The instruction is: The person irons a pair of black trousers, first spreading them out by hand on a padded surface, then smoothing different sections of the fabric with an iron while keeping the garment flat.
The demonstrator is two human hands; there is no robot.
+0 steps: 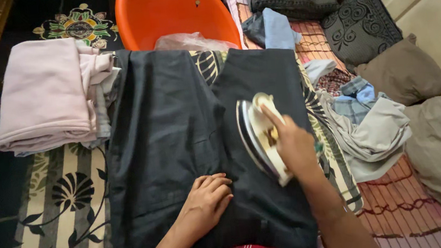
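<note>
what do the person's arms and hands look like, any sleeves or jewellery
Both forearms are bare, with no sleeve reaching into view. The left hand and the right hand wear no gloves, and no rings or watch show. A faint line crosses the right wrist; whether it is a band cannot be told.

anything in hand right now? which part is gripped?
The right hand holds a white clothes iron by its top handle, tilted on the dark garment. The left hand holds nothing; it lies flat on the garment.
</note>
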